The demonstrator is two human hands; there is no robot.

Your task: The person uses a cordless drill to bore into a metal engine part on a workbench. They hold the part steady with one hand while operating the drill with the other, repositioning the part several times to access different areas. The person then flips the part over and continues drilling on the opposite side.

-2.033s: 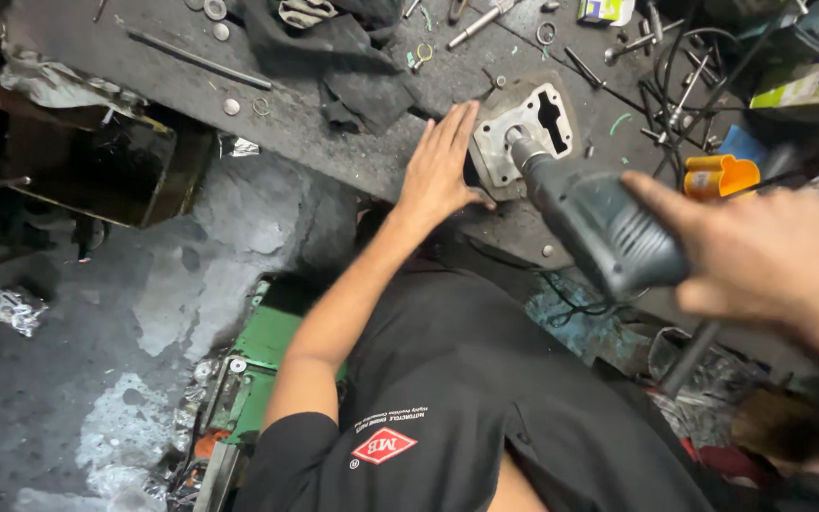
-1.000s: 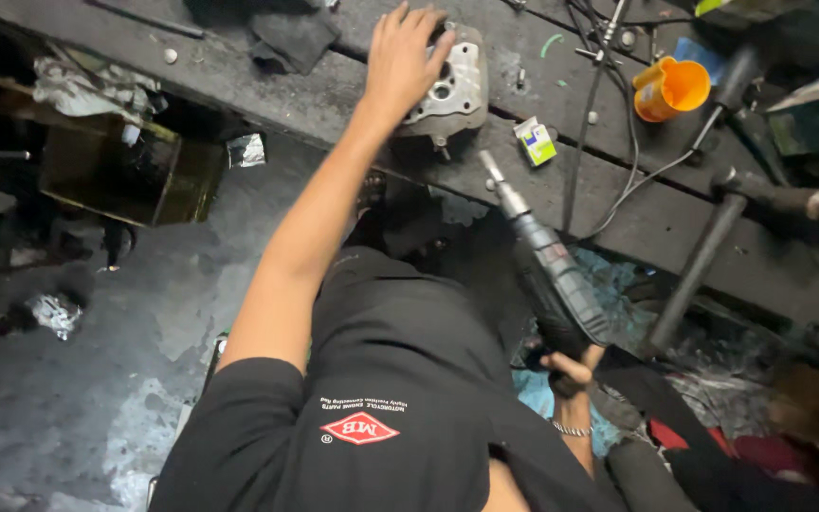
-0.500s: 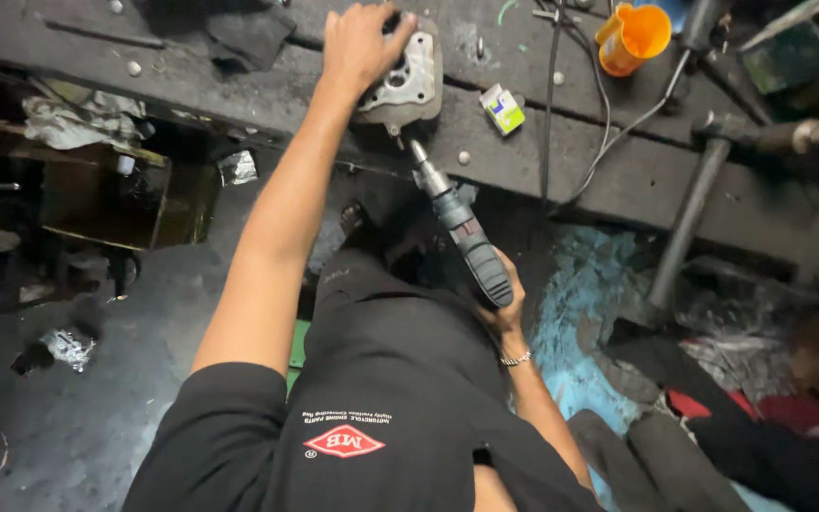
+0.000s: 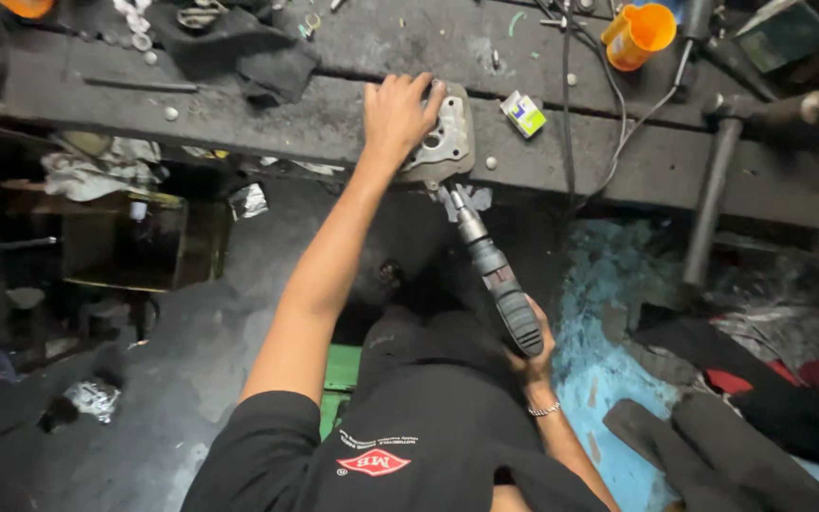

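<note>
Metal casting (image 4: 443, 142) under left hand (image 4: 398, 116); right hand (image 4: 535, 356) grips drill (image 4: 490, 270).

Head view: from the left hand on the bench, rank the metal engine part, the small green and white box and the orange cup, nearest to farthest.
From the left hand:
1. Metal engine part, right under the palm and fingers.
2. Small green and white box, on the bench just right of the hand.
3. Orange cup, far right, at the bench's back.

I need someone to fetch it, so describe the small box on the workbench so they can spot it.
On the long dark grimy workbench, look right of the grey cast-metal engine part under the left hand. The small white, green and blue cardboard box lies there, the only bright printed carton among loose bolts.
</note>
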